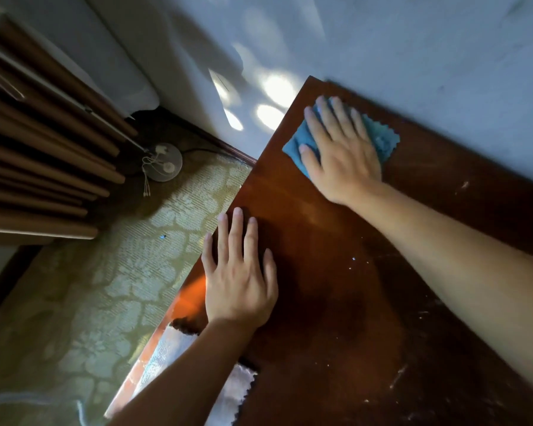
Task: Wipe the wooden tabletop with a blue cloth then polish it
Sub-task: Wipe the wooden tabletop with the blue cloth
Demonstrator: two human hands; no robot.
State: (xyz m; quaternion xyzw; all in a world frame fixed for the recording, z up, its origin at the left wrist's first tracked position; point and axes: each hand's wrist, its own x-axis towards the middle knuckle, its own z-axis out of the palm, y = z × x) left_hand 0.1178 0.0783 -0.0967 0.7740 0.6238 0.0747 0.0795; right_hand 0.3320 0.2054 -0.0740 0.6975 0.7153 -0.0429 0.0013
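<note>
With the right hand (340, 149) pressed flat, fingers spread, on the blue cloth (382, 138) near the tabletop's (336, 272) upper corner and the left hand (239, 272) splayed empty at the left edge, an overlong stroke could push the cloth off.

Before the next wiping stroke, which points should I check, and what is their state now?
1. Right hand flat on the blue cloth: ok.
2. Cloth lies on the wooden tabletop, near the far corner: ok.
3. Left hand flat on the wood by the left edge: ok.
4. Surface clean: not ok, pale specks remain nearer the person.
5. Pale cloth under the left forearm, out of the stroke path: ok.
6. Cloth damp: cannot tell.
</note>
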